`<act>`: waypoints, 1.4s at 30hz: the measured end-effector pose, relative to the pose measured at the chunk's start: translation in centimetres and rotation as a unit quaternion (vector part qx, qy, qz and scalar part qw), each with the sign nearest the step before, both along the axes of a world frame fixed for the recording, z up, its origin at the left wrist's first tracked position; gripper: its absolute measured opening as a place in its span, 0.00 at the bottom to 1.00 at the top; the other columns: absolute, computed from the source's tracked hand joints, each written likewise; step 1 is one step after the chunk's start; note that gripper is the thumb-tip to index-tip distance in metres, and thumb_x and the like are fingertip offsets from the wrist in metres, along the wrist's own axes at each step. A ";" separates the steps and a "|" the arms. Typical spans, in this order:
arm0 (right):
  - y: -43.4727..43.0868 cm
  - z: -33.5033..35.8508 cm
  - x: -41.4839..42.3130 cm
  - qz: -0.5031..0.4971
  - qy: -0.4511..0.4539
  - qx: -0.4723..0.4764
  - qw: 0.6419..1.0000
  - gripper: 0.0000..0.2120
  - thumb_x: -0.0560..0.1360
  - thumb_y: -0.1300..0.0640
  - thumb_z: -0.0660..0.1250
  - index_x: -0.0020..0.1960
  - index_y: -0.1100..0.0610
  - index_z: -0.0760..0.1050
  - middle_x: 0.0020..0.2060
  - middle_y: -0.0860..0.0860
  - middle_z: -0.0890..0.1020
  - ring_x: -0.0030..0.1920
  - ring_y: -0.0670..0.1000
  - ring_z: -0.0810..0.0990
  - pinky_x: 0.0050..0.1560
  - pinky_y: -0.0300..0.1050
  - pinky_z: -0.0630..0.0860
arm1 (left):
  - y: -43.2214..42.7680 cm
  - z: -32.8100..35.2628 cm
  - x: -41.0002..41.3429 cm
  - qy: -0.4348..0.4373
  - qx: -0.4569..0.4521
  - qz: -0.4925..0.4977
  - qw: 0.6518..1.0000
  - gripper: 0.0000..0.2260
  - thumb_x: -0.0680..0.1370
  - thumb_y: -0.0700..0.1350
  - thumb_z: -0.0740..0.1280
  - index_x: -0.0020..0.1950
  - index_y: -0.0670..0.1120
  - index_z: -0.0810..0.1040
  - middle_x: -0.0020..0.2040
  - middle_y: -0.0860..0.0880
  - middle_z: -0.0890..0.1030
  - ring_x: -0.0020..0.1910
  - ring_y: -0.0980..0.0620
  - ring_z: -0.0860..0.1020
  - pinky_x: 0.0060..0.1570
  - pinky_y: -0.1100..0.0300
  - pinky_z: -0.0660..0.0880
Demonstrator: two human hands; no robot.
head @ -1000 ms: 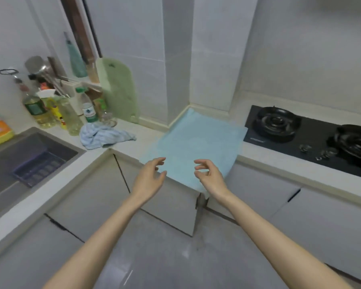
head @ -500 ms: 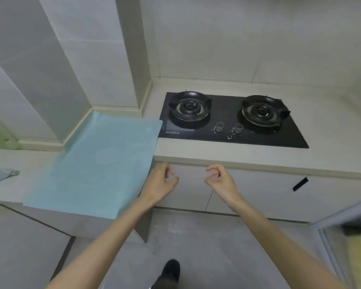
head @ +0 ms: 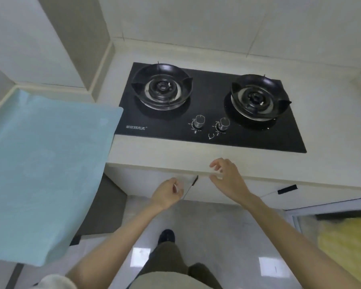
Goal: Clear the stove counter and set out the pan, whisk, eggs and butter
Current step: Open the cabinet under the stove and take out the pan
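Looking down on a pale beige stone stove counter (head: 196,155), tucked into the corner of a small kitchen beneath large pale wall tiles (head: 196,21). Sunk into its top, a black glass two-burner gas hob (head: 208,140): ringed black pan supports over the left burner (head: 162,88) and the right burner (head: 256,99), and two silver knobs (head: 199,120) near the front edge between them.

To the left, past a square tiled column (head: 71,38), a light blue rectangular mat (head: 46,167) spread over the adjoining worktop, its right corner just beside the hob's left edge and its near edge overhanging the front.

Under the counter, white cabinet doors (head: 138,180), with a short black bar handle (head: 287,189) further right. Below, glossy grey floor tiles (head: 217,222) catching squares of light, a black shoe (head: 166,236), and at far right a yellow shape (head: 346,247) too blurred to name.

Left hand (head: 167,193) in front of the cabinet doors, just under the counter's lip, fingers curled into the palm, gripping nothing. Right hand (head: 227,180) just beside it, at the counter's front edge, fingers spread apart and slightly bent, empty; contact with the edge impossible to tell.
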State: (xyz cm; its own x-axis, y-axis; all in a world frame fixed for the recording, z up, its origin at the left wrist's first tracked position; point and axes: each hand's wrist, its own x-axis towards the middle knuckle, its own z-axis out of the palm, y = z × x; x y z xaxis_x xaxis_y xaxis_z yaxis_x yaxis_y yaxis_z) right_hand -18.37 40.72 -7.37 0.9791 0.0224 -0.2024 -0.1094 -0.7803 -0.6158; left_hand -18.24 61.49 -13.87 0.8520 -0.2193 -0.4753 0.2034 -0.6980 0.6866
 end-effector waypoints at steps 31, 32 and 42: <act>-8.0 -4.4 3.2 0.338 0.141 0.063 0.928 0.20 0.76 0.61 0.63 0.68 0.52 0.70 0.62 0.46 0.74 0.61 0.44 0.73 0.64 0.41 0.70 | -13.0 -8.6 -6.5 0.076 0.047 0.253 0.963 0.32 0.74 0.33 0.62 0.76 0.47 0.56 0.76 0.45 0.62 0.73 0.44 0.63 0.69 0.52 0.64; -7.3 -4.4 2.9 0.351 0.165 0.043 0.921 0.22 0.77 0.60 0.63 0.71 0.54 0.67 0.65 0.46 0.72 0.65 0.45 0.71 0.67 0.41 0.67 | -12.7 -8.6 -7.5 0.073 0.053 0.250 0.964 0.32 0.74 0.32 0.61 0.76 0.48 0.56 0.76 0.45 0.62 0.73 0.44 0.63 0.69 0.52 0.64; 2.7 -8.1 -3.5 0.391 0.276 0.014 0.878 0.23 0.75 0.62 0.65 0.69 0.52 0.71 0.60 0.52 0.79 0.63 0.52 0.75 0.62 0.49 0.75 | -7.9 -8.0 -16.3 0.032 0.070 0.245 0.966 0.31 0.75 0.30 0.58 0.74 0.53 0.59 0.70 0.44 0.67 0.62 0.43 0.71 0.50 0.60 0.69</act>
State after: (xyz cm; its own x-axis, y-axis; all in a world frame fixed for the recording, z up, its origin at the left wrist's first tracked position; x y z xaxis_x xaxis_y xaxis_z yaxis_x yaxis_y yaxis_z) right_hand -21.88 43.47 -15.46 0.4162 0.6561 -0.6295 0.1656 -0.7355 -0.6570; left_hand -34.52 53.60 -21.83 0.8051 0.2734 -0.5264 0.5720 -0.5928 0.5669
